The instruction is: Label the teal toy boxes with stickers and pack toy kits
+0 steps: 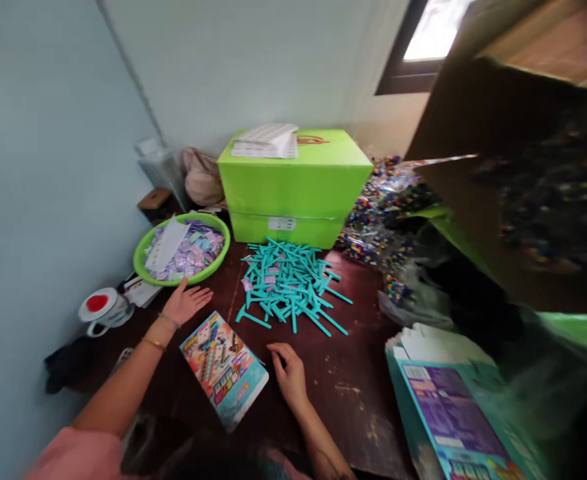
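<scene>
My left hand is held palm up with its fingers spread, just below the front rim of a green basket. Nothing lies in it. My right hand rests near the table's front, fingers curled, beside the right edge of a colourful printed box lying flat and tilted. Whether those fingers hold anything is too small to tell. Behind both hands spreads a pile of teal T-shaped plastic pieces with a few small lilac packets on it. Small purple and teal packets and a white paper fill the basket.
A large green box with papers stands at the back. Bags of colourful beads lie right of it. Teal-purple cartons stand front right, under an open cardboard box. A lidded mug is at left.
</scene>
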Motion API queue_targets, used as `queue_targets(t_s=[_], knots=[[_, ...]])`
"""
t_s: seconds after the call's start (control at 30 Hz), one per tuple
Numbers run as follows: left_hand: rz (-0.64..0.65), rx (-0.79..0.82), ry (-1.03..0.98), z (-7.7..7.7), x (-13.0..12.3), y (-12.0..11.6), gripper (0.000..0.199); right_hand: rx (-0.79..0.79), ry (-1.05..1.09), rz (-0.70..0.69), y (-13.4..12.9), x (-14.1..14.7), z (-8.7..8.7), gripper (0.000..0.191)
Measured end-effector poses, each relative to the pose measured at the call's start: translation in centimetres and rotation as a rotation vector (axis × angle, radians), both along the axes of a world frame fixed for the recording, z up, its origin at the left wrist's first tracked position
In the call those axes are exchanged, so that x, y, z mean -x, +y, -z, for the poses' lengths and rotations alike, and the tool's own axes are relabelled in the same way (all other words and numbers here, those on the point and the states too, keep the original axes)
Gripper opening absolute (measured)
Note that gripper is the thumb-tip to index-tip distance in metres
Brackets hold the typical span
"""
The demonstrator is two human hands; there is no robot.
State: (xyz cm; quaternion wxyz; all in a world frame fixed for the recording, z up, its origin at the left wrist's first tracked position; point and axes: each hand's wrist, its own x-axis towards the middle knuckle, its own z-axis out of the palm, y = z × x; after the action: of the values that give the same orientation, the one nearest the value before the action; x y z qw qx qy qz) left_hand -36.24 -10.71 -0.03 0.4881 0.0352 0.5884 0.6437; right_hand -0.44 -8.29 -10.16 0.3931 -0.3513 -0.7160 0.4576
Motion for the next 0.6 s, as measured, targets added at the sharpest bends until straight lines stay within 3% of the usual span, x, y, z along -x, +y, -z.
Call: queue_targets(t_s=[0.1, 0.2, 0.33, 0.47, 0.6], knots=[[-0.217, -0.006, -0.196, -0.9, 2.4, 0.0, 0.055, 0.003, -0.013, -0.010, 0.0, -0.1, 0.3, 0.026], [-0.303, -0.032, -0.230, -1.0, 2.9, 1.8, 0.039, -0.004, -0.031, -0.016, -0.1, -0.2, 0.5, 0.030], [-0.278, -0.049, -0.290, 0.4, -0.1, 2.4, 0.035, -0.034, -0.056, -0.019, -0.2, -0.3, 0.9, 0.034], [-0.213, -0.073, -0.334, 2.2, -2.7, -0.1, 0.031, -0.082, -0.090, -0.024, -0.1, -0.3, 1.1, 0.036], [-0.145, -0.053, -0.358, 2.9, -2.7, -2.7, 0.027, -0.117, -0.135, -0.026, 0.0, -0.4, 1.2, 0.038]])
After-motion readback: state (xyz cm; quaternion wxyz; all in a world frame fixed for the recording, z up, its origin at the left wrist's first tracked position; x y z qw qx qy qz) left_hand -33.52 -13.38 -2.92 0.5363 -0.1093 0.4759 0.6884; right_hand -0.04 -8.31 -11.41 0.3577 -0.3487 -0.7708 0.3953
